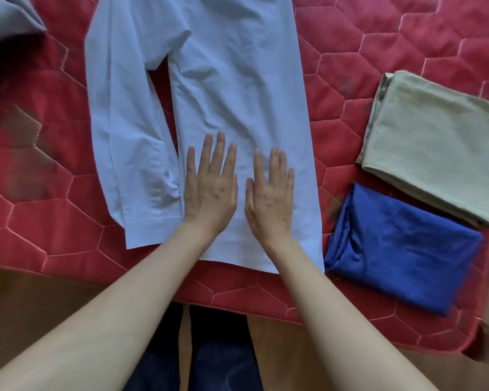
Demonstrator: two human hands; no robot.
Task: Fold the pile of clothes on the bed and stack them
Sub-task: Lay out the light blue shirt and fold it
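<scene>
two bare hands lie flat, side by side, on the lower part of a pale blue long-sleeved cotton shirt [232,88] spread on the bed. the left hand [209,190] and the right hand [270,193] both have straight, slightly spread fingers pressing the cloth, grasping nothing. the shirt's hem lies near the bed's front edge, and its right side runs as a straight edge. on the left, one long sleeve [124,131] lies down along the body, its cuff ending just short of the hem, with a narrow gap of bedcover showing between sleeve and body.

to the right of the shirt, a folded royal-blue garment [401,249] sits just beside the hem corner, and a folded beige garment [435,142] lies beyond it, touching or overlapping its far edge. left of the sleeve a broad stretch of bedcover lies bare. a grey cloth [9,15] shows at the top left corner.

the bed wears a red quilted cover [54,193] stitched in hexagons. below its front edge, a brown wooden floor [17,300] and the person's dark trouser legs [220,356] show.
</scene>
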